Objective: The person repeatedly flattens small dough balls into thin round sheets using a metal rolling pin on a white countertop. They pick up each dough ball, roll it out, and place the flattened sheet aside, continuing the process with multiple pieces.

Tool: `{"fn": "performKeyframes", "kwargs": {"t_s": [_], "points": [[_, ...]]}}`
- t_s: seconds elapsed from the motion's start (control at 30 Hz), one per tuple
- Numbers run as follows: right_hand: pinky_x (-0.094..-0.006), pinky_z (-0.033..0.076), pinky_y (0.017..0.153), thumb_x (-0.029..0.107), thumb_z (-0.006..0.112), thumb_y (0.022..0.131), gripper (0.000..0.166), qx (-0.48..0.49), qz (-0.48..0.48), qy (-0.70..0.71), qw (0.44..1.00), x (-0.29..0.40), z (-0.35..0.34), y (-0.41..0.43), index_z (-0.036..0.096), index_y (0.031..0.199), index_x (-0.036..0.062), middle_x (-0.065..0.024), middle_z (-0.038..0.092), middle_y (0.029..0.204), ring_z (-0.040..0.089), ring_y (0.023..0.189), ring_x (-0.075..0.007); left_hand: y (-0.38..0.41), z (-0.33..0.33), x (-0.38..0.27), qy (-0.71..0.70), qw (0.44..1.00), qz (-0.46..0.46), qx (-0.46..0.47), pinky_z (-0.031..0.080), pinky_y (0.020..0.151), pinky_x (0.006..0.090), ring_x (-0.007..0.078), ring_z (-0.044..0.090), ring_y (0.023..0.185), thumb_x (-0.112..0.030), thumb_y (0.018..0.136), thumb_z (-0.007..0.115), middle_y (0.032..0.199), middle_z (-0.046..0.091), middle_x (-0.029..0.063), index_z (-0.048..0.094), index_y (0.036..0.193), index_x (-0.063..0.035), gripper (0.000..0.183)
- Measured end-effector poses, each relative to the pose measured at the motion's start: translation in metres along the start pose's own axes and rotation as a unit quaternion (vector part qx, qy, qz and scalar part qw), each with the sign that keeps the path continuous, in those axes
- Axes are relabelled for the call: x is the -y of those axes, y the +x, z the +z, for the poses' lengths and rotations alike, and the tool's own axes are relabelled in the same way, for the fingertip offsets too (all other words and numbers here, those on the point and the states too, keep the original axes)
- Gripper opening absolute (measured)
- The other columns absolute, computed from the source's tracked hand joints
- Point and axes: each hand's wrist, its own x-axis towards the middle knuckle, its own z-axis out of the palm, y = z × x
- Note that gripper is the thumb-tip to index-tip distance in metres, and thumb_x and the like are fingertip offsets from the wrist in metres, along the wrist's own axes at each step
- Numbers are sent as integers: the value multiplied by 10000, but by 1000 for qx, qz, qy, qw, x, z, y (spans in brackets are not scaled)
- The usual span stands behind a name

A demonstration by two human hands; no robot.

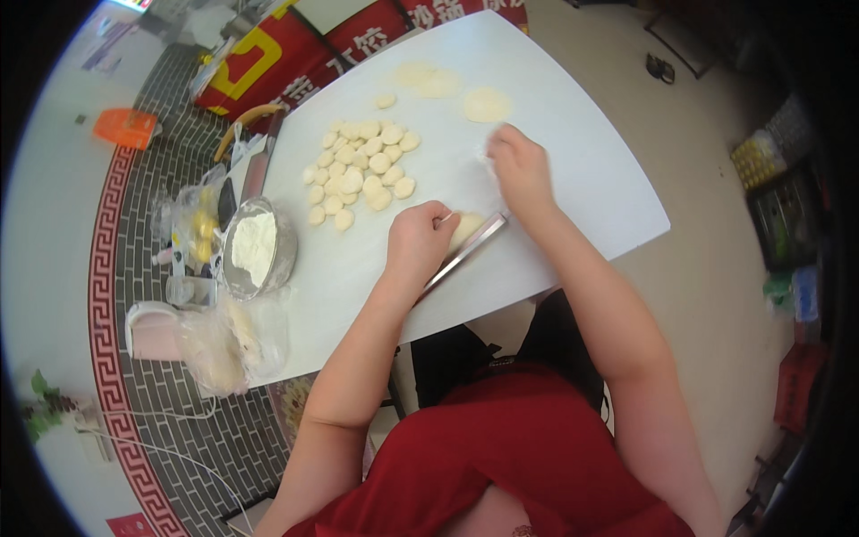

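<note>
My left hand is curled over the table, its thumb and forefinger pinching the edge of a pale piece of dough. Close in front of my body, a long bar with a shiny metal face lies slanted beside that dough. My right hand is raised farther up the table, blurred, with its fingers bent. A whitish blur shows by its fingertips; whether it holds anything is unclear. Beyond it lie a flat round dough wrapper and overlapping wrappers. Many small dough discs are heaped left of centre.
On the white table, a metal bowl of flour stands at the left edge. Near it are plastic bags, a pink container and a long brown flat object. A red banner with writing hangs behind.
</note>
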Motion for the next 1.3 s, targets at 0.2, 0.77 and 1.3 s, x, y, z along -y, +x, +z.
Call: {"fn": "performKeyframes", "kwargs": {"t_s": [0.2,0.77,1.3], "points": [[-361,446,593,144,476,869,152,15,44,26,999,2,-51,-54,566,842,25,-164,557,659,535,598,-292,-17,3,23,-159,984,-66,-35,481,648,350,290,602,667,-177,849,637,745,651,161,655,911,2,190],[-353,437,582,141,486,864,148,-9,-13,19,1000,-6,-24,-24,566,841,19,-152,547,644,524,589,-278,-15,-2,8,-118,991,-47,35,494,689,376,313,627,736,-169,831,625,818,674,171,655,909,1,189],[-321,412,582,144,480,870,153,7,-3,48,999,-3,-10,-11,550,820,17,-99,485,615,461,579,-168,-15,1,27,-145,989,-11,6,500,688,353,280,636,724,-146,814,613,830,677,168,657,988,-1,230]]}}
